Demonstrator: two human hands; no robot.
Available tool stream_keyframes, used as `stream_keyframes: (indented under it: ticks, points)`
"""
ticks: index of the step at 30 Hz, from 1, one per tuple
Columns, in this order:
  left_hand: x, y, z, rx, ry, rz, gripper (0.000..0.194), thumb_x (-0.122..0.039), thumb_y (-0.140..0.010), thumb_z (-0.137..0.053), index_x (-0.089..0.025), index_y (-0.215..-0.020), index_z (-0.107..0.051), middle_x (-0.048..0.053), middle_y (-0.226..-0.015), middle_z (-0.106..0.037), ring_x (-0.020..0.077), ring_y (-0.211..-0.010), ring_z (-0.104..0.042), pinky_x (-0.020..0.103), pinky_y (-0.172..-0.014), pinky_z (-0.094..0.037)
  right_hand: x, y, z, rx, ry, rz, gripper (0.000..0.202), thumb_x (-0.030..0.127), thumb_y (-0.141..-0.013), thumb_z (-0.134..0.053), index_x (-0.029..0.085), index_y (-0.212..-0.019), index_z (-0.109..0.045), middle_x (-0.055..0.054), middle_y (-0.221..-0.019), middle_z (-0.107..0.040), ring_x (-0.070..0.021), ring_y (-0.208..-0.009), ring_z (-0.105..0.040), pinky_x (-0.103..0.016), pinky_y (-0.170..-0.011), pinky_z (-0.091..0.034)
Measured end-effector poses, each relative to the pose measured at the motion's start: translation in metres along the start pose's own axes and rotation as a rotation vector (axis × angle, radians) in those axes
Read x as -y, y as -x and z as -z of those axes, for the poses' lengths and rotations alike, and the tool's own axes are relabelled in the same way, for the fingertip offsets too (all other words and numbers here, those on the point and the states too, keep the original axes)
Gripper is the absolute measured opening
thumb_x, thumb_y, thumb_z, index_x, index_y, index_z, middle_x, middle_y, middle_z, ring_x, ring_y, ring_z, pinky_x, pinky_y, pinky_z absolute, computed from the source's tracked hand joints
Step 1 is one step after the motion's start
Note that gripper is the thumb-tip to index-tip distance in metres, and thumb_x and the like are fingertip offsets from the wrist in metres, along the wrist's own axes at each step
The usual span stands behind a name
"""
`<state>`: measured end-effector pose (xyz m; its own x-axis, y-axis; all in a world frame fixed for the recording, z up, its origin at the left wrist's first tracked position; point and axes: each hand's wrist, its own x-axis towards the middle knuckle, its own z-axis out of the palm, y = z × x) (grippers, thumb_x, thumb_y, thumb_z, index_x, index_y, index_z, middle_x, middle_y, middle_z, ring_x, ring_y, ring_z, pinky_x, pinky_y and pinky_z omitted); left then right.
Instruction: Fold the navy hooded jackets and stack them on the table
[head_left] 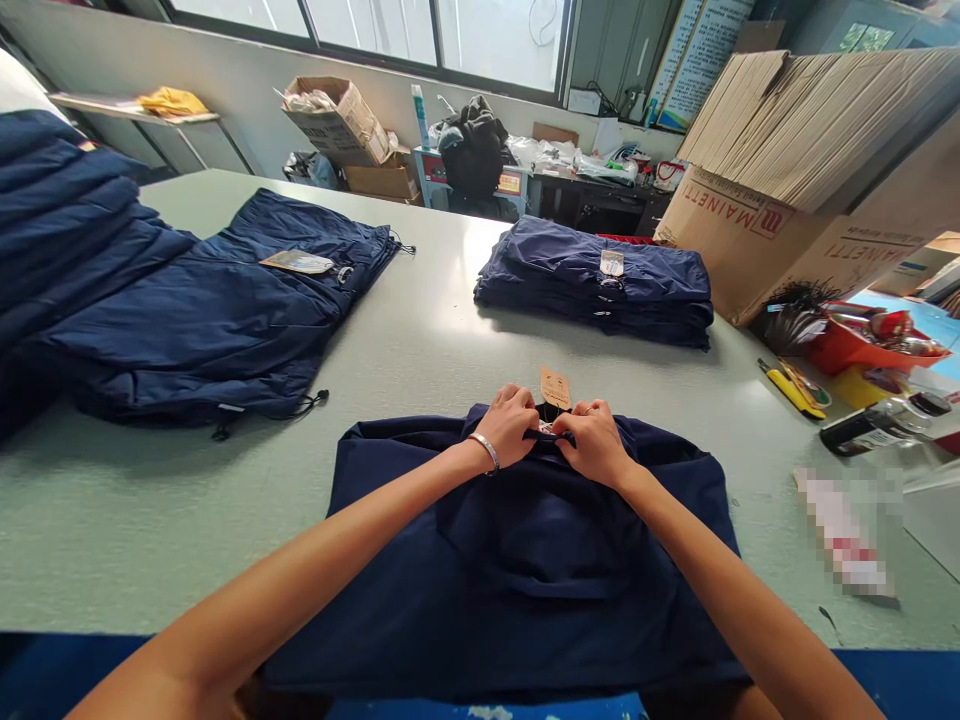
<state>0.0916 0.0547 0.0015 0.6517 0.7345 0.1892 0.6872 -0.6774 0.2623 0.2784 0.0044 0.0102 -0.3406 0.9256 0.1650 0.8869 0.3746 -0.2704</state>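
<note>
A navy blue jacket (525,560) lies folded in front of me, its lower edge at the table's near side. My left hand (512,425) pinches the collar edge from the left. Close beside it, my right hand (592,440) grips the same edge from the right, fingers curled over the fabric. A tan hang tag (555,388) stands up just behind my hands, above the neck opening. A bit of white and red label shows between my fingers. What lies under the fingertips is partly hidden.
A stack of folded navy garments (596,280) sits farther back on the pale green table (420,330). More navy garments (195,310) are heaped at left. To the right are a cardboard box (742,240), a yellow cutter (791,390), a dark bottle (881,425) and an orange basket (847,345).
</note>
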Motion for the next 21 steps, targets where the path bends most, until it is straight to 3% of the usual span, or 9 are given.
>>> stream_keyframes:
  ticks: [8, 14, 21]
  points:
    - [-0.006, 0.001, 0.011, -0.071, 0.07, 0.034, 0.005, -0.016, -0.067, -0.07, -0.02, -0.071, -0.07, 0.008, -0.095, -0.057, 0.0264, -0.101, -0.047, 0.043, -0.092, -0.046, 0.004, -0.01, 0.003, 0.013, 0.021, 0.033, 0.034, 0.009, -0.072, -0.064, 0.021, -0.104, -0.065, -0.004, -0.091, -0.075, -0.0243, -0.101, -0.059, -0.04, -0.102, -0.021]
    - [0.0, 0.004, 0.012, -0.034, 0.092, 0.02, 0.018, -0.026, -0.081, -0.063, -0.02, -0.066, -0.071, 0.006, -0.09, -0.06, 0.0244, -0.099, -0.048, 0.043, -0.096, -0.043, 0.007, -0.006, 0.007, 0.002, 0.096, 0.0, 0.019, 0.013, -0.081, -0.061, 0.021, -0.093, -0.073, -0.006, -0.089, -0.074, -0.0255, -0.104, -0.056, -0.045, -0.107, -0.017]
    - [-0.002, 0.003, 0.018, -0.111, 0.02, -0.016, 0.004, -0.019, -0.074, -0.072, -0.02, -0.07, -0.071, 0.007, -0.096, -0.059, 0.0262, -0.104, -0.046, 0.043, -0.094, -0.043, 0.009, -0.003, 0.014, 0.055, 0.083, -0.041, 0.016, 0.022, -0.087, -0.064, 0.025, -0.089, -0.079, -0.008, -0.108, -0.066, -0.0261, -0.114, -0.049, -0.049, -0.113, -0.018]
